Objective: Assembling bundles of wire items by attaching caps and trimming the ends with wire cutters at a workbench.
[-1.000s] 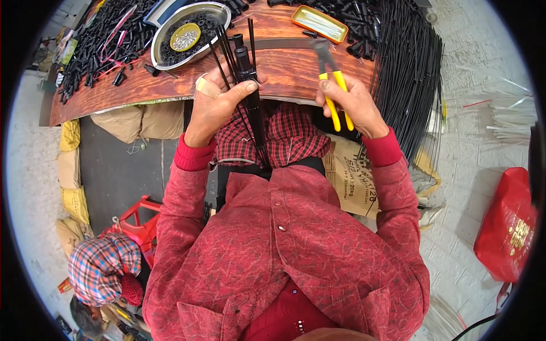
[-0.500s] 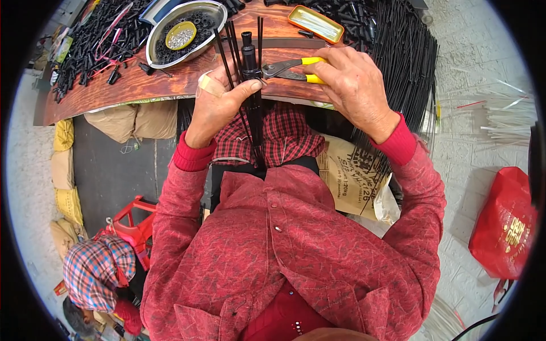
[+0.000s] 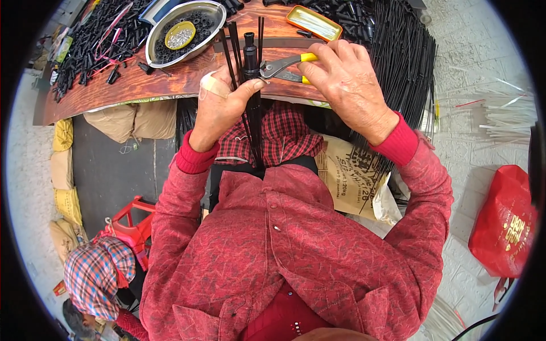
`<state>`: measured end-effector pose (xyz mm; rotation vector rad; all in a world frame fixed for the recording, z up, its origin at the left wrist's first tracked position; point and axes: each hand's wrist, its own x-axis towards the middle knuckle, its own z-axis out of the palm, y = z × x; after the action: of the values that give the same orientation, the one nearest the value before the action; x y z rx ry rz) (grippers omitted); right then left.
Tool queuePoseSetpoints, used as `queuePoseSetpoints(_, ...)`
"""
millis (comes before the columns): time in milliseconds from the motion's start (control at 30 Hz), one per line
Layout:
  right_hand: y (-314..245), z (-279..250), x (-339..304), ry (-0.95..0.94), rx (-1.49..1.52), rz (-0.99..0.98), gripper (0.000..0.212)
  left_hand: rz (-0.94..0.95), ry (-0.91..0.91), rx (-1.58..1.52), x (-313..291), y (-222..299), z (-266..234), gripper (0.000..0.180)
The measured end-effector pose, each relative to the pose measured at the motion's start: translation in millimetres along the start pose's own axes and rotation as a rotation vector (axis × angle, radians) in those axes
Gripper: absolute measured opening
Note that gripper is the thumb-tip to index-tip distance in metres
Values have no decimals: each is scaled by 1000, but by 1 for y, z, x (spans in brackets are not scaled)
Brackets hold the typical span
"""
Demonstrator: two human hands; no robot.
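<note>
A black umbrella frame (image 3: 251, 59) stands upright before me, with thin ribs around its dark shaft. My left hand (image 3: 222, 111) is closed around its middle, the thumb pressed across the front; a beige patch covers part of the hand's back. In my right hand (image 3: 355, 85) are pliers (image 3: 283, 65) with yellow handles. Their jaws are at the collar of the shaft, just above my left thumb. Whether the jaws grip anything there is too small to tell.
On the wooden table (image 3: 187, 85) are a metal bowl (image 3: 152, 52) of small black parts, a yellow dish (image 3: 192, 31) of silvery bits and a tin (image 3: 296, 19) of thin strands. Black rods (image 3: 406, 62) hang over its right edge. Another person (image 3: 96, 275) is at lower left.
My right hand has shifted slightly left with the pliers, and the handles look a little farther apart. The left hand and the umbrella frame have moved slightly right.
</note>
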<state>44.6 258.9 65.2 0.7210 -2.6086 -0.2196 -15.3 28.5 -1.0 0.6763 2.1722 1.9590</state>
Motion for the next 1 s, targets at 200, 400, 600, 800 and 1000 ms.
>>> queuePoseSetpoints(200, 2, -7, 6, -66, -97, -43, 19, 43, 21, 97, -1, -2, 0, 24)
queuePoseSetpoints(400, 7, 3, 5, 14, 3, -60, 17, -76, -39, -136, 0, 0, -7, 27)
queuePoseSetpoints(600, 10, 21, -2, 33, 186, -36, 26, -75, -116, -176, -1, 2, -16, 29)
queuePoseSetpoints(800, 12, 23, -1, 106, 111, -64, 24, -77, -106, -40, 1, -2, -14, 28)
queuePoseSetpoints(1000, 15, 29, -6, 49, 238, -51, 28, -62, -122, -206, 2, -3, -12, 28)
